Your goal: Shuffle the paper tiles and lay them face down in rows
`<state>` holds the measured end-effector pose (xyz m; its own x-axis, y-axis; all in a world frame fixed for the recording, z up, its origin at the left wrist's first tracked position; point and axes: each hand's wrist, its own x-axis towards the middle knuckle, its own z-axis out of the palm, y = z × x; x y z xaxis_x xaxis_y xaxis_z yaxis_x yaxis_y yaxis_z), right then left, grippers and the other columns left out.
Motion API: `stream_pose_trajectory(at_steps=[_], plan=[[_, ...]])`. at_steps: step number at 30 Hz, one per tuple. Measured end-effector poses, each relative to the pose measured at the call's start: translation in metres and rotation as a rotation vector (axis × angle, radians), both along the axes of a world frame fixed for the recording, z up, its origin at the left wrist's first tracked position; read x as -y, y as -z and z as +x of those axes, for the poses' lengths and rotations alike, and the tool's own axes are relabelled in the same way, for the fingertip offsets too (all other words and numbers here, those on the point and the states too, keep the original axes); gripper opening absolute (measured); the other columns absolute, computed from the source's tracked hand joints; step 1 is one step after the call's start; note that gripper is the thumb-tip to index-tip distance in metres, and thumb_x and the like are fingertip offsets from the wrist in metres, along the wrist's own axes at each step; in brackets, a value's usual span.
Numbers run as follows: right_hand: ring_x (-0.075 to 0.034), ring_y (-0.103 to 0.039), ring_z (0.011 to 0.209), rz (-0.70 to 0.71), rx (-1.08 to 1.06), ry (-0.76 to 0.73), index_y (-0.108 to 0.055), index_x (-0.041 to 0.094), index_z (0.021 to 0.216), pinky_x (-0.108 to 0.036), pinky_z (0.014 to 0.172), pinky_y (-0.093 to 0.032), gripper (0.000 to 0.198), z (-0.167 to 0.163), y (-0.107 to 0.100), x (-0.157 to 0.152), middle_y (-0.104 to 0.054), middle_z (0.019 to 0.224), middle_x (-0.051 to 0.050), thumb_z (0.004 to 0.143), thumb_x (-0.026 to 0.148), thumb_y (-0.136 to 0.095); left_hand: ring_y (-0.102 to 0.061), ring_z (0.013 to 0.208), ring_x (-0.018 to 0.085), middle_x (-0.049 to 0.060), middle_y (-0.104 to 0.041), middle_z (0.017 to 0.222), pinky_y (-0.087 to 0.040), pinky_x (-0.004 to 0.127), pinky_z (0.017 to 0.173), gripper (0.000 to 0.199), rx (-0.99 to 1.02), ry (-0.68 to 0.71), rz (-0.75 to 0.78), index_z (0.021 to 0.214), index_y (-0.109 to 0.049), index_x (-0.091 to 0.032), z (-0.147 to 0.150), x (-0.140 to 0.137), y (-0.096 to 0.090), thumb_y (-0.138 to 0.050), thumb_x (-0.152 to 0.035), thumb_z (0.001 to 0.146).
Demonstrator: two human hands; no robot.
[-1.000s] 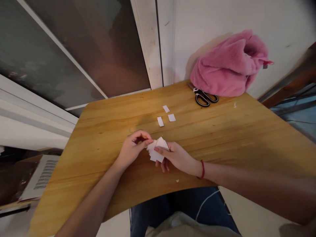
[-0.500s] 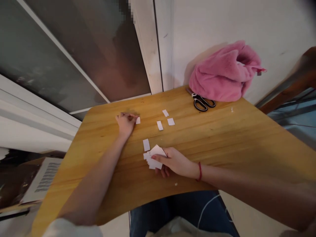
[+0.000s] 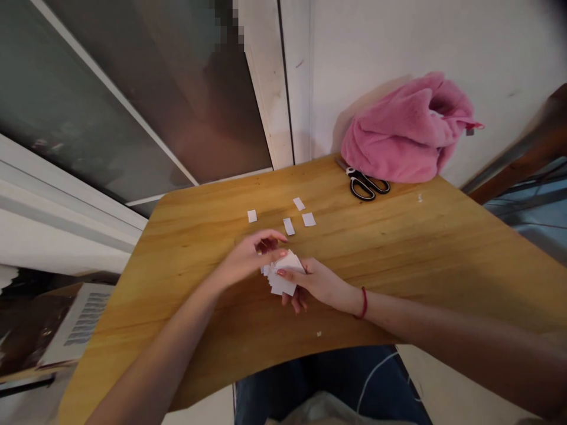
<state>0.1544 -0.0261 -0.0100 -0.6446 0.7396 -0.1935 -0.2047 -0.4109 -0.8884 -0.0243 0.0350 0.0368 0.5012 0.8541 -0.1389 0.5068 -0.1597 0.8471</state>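
Note:
My right hand (image 3: 325, 285) grips a fanned stack of small white paper slips (image 3: 286, 276), thumb on top and fingers beneath. Over the stack's upper left edge reaches my left hand (image 3: 254, 251), its thumb at the top slip and its other fingers apart. Beyond the hands, several slips lie on the wooden table: one off to the left (image 3: 252, 216), a narrow one (image 3: 289, 226), a squarish one (image 3: 309, 219) and a tilted one (image 3: 299, 203). Another slip near the stack is mostly hidden by my left hand.
Black-handled scissors (image 3: 364, 186) lie at the table's back edge, against a pink plush bag (image 3: 405, 133) by the wall. The wooden table (image 3: 398, 254) has tiny white scraps on it. A cardboard box (image 3: 84, 319) stands below at the left.
My left hand has left the slip at the far left, which now lies on the table, and has come back to the stack. My right hand still holds the stack.

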Motion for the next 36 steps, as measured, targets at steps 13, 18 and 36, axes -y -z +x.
stream_pose_trajectory(at_steps=[13, 18, 36], plan=[[-0.009, -0.057, 0.041, -0.009, 0.060, -0.023, -0.055, 0.010, 0.078, -0.017, 0.038, -0.042, 0.035, 0.000, -0.005, 0.002, -0.065, 0.062, -0.004, 0.088, 0.043, -0.057, -0.055, 0.063, 0.011, -0.003, -0.063, 0.073, -0.044, 0.024, 0.060, 0.028, -0.021, -0.154, 0.040, 0.106, -0.069, -0.029, 0.004, 0.027, 0.001, -0.064, -0.036, 0.080], [-0.009, -0.058, 0.042, 0.017, 0.076, -0.015, -0.056, 0.010, 0.080, -0.016, 0.037, -0.041, 0.037, 0.001, -0.003, 0.004, -0.065, 0.063, -0.004, 0.087, 0.046, -0.057, -0.061, 0.069, 0.013, -0.001, -0.069, 0.075, -0.047, 0.026, 0.068, 0.017, 0.142, -0.334, 0.078, 0.086, -0.066, -0.022, -0.004, 0.014, 0.007, -0.062, -0.038, 0.081], [-0.008, -0.056, 0.041, 0.039, 0.126, -0.016, -0.055, 0.010, 0.076, -0.017, 0.036, -0.039, 0.041, -0.001, -0.003, 0.003, -0.065, 0.064, -0.004, 0.087, 0.050, -0.056, -0.053, 0.067, 0.014, 0.001, -0.057, 0.074, -0.044, 0.029, 0.069, 0.013, -0.152, -0.520, 0.374, 0.073, -0.066, -0.019, -0.027, -0.024, 0.045, -0.067, -0.031, 0.078]])
